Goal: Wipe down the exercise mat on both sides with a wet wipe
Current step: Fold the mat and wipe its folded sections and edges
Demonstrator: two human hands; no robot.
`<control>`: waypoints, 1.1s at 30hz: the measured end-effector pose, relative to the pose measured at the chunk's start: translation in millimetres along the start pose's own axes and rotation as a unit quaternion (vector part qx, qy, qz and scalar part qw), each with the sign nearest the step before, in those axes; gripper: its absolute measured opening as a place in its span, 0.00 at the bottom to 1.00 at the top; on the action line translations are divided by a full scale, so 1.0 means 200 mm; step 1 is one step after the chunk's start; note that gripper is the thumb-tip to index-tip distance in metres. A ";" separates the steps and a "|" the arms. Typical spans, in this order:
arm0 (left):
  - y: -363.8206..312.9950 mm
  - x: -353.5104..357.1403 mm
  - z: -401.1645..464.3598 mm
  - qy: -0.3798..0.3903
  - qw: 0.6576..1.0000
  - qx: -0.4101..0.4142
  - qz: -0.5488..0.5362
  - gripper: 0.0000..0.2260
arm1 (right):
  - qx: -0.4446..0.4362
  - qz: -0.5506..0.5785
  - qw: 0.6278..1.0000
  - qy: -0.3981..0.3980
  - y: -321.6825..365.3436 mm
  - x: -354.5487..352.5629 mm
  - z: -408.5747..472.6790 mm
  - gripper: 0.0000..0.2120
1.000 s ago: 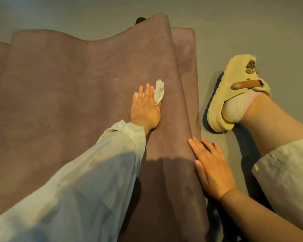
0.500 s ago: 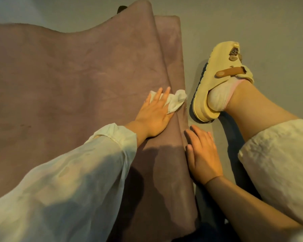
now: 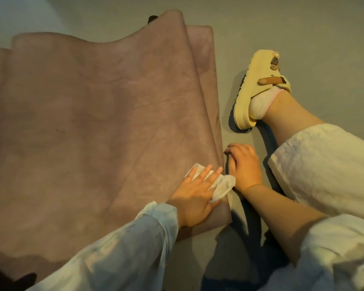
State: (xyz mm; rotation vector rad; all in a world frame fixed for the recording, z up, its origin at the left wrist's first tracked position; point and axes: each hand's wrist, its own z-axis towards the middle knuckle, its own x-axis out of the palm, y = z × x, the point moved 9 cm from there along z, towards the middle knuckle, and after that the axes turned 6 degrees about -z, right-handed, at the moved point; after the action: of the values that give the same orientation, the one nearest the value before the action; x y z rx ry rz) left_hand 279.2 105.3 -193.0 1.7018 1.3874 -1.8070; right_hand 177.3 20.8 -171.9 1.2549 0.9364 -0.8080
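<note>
Since a moment ago the left hand (image 3: 194, 196) has dragged the wet wipe (image 3: 218, 184) back to the near right corner of the exercise mat (image 3: 97, 122), fingers flat on it. The right hand (image 3: 243, 164), fingers curled, rests on the floor (image 3: 282, 24) at the mat's edge. The loose, folded mat could bunch if the wipe catches the edge.
</note>
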 end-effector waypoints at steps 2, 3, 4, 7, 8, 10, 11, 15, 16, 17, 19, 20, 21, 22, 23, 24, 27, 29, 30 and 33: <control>-0.02 0.04 -0.05 0.008 1.000 0.013 0.022 0.28 | -0.021 -0.016 0.999 0.039 0.03 -0.01 -0.04 0.10; -0.02 0.05 -0.07 0.012 0.999 0.018 0.035 0.31 | -0.034 -0.017 0.997 0.061 0.05 -0.01 -0.05 0.11; -0.03 0.07 -0.08 0.020 0.998 0.023 0.047 0.34 | -0.048 -0.018 0.995 0.080 0.08 0.00 -0.07 0.12; -0.02 0.11 -0.16 0.047 0.996 0.015 0.070 0.42 | -0.080 -0.017 0.989 0.125 0.16 0.00 -0.13 0.18; -0.02 0.11 -0.19 0.053 0.995 0.006 0.080 0.41 | -0.086 -0.017 0.987 0.133 0.18 0.00 -0.15 0.19; -0.02 0.09 -0.24 0.053 0.994 -0.012 0.093 0.35 | -0.087 -0.026 0.985 0.150 0.20 0.00 -0.19 0.22; -0.03 0.08 -0.27 0.053 0.994 -0.023 0.092 0.32 | -0.084 -0.034 0.983 0.161 0.20 0.01 -0.21 0.23; -0.05 0.05 -0.35 0.056 0.991 -0.105 0.056 0.33 | -0.073 -0.043 0.977 0.197 0.22 0.03 -0.31 0.25; -0.05 0.04 -0.36 0.058 0.988 -0.132 0.049 0.35 | -0.075 -0.048 0.976 0.198 0.23 0.03 -0.33 0.24; -0.04 0.03 -0.38 0.060 0.984 -0.160 0.041 0.35 | -0.080 -0.055 0.976 0.196 0.25 0.02 -0.35 0.23; -0.01 0.00 -0.42 0.054 0.976 -0.210 0.001 0.32 | -0.097 -0.058 0.974 0.195 0.30 0.00 -0.40 0.23; 0.01 -0.03 -0.45 0.045 0.972 -0.230 -0.027 0.32 | -0.106 -0.054 0.972 0.202 0.33 -0.01 -0.42 0.26; 0.03 -0.06 -0.47 0.026 0.967 -0.247 -0.059 0.32 | -0.114 -0.052 0.969 0.214 0.37 -0.01 -0.45 0.31; 0.04 -0.11 -0.50 -0.003 0.961 -0.260 -0.090 0.32 | -0.128 -0.065 0.964 0.223 0.41 -0.02 -0.48 0.38; 0.05 -0.16 -0.53 -0.039 0.956 -0.267 -0.116 0.33 | -0.146 -0.094 0.959 0.226 0.46 -0.02 -0.49 0.43; 0.06 -0.23 -0.57 -0.072 0.950 -0.273 -0.135 0.32 | -0.165 -0.130 0.952 0.224 0.52 -0.03 -0.50 0.47; 0.09 -0.45 -0.69 -0.201 0.919 -0.264 -0.214 0.27 | -0.167 -0.188 0.949 0.189 0.68 -0.09 -0.45 0.50; 0.11 -0.60 -0.77 -0.263 0.910 -0.242 -0.211 0.25 | -0.105 -0.143 0.970 0.169 0.78 -0.13 -0.40 0.46; 0.14 -0.67 -0.82 -0.296 0.900 -0.237 -0.214 0.19 | -0.081 -0.108 0.977 0.163 0.85 -0.13 -0.39 0.44; 0.20 -0.85 -1.03 -0.380 0.884 -0.238 -0.134 0.08 | -0.089 -0.013 0.983 0.163 1.12 -0.09 -0.40 0.41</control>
State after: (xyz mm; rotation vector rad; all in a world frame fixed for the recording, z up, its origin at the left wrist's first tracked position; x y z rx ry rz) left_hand 477.0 182.4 -25.3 0.4720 1.5347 -1.7569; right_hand 361.7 133.1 -68.3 1.2403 1.2614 -0.5330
